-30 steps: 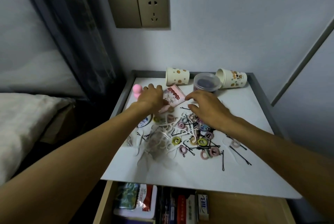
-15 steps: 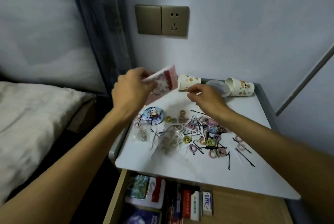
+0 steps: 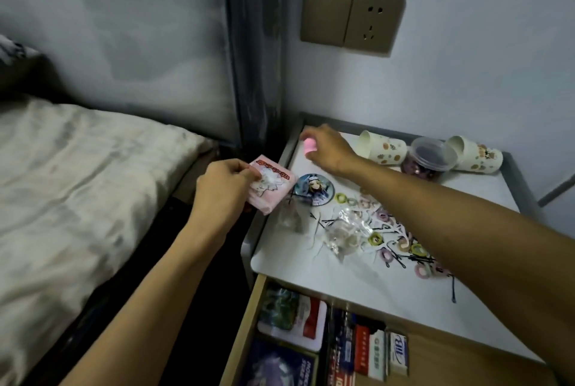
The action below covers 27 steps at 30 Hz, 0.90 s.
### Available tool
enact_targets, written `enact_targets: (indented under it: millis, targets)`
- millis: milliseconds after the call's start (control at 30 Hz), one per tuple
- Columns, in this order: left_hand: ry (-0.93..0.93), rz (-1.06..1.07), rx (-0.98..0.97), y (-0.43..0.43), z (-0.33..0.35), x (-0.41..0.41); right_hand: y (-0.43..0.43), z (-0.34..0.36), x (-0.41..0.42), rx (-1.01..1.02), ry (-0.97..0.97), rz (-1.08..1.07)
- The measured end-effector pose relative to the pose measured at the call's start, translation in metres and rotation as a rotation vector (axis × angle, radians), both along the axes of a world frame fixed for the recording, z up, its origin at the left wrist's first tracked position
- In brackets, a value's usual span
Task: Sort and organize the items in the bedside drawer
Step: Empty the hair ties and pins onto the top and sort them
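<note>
Left hand has swung the pink packet off the desk, and is now holding it out past the edge, left of the round badge. Right hand has crossed from the tub side and is curling its fingers on a small pink lump behind the badge. Hands are well apart, each clamped on its own item

Risks as I'm reading them:
- packet is being held by one end over the gap between desk and bed; the wrap is looking slick, so a loose grip is risking a drop into that gap
- right forearm is passing low over the pile right of the badge; pulling back could be sweeping hair ties and bobby pins forward into the open drawer, mixing unsorted with sorted
- paper cups are lying on their sides behind-right of the badge, round, so rolling if nudged

Materials: packet is soft and pillowy with glossy print; lump is matte and rounded, hardness unclear; badge is a flat glossy disc; ties are fuzzy pastel loops; pins are thin black wire; clear bags are crinkly film; tub is clear lidded plastic; desk top is smooth white
</note>
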<state>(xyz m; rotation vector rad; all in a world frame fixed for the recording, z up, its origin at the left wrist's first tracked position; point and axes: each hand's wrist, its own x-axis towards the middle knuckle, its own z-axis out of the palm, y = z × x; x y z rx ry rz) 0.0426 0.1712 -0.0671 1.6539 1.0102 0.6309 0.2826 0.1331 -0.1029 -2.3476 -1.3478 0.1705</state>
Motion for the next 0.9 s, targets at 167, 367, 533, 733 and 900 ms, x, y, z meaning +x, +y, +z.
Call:
enact_targets:
  millis: [167, 367, 533, 733, 900]
  targets:
    - [0.024, -0.043, 0.048, -0.003, -0.001, 0.003, -0.002, 0.005, -0.004, 0.110, 0.148, -0.128]
    - [0.007, -0.218, 0.037, -0.024, 0.003, 0.009, -0.068, 0.063, -0.044, 0.474, 0.736, -0.152]
    - [-0.012, -0.376, -0.114, -0.068, 0.015, 0.019, -0.163, 0.072, -0.078, 0.288, 0.558, 0.026]
    - [-0.059, -0.481, -0.335, -0.122, 0.013, 0.025, -0.243, 0.050, -0.098, 0.343, 0.515, -0.066]
    - [-0.068, -0.644, -0.339, -0.156, 0.017, 0.035, -0.288, 0.043, -0.098, 0.282, 0.626, -0.002]
